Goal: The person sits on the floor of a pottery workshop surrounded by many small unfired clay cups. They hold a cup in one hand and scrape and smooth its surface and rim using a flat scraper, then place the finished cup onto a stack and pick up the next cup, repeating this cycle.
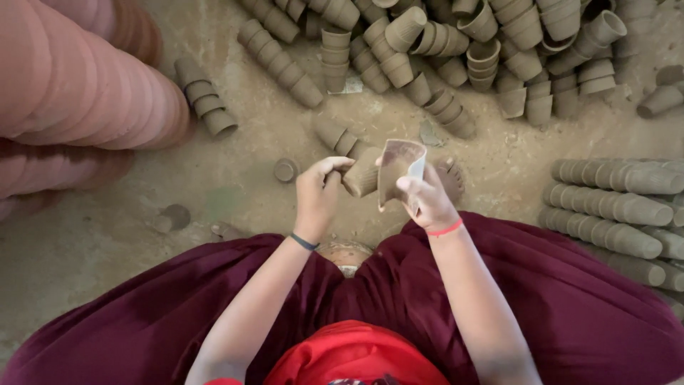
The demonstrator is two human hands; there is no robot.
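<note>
I count one clay cup [361, 177] in my left hand [318, 194], fingers closed round it above my lap. One folded sheet of sandpaper [400, 168], pinched shut in my right hand [427, 201]. Unfired cup stacks [613, 207]: too many to count.

A dusty earthen floor [242, 178] fills the scene under soft, even light. Grey unfired clay cups [456, 50] lie heaped along the far side, neat rows of cups [613, 207] rest at right, and stacked terracotta pots [78, 85] lean at left.
</note>
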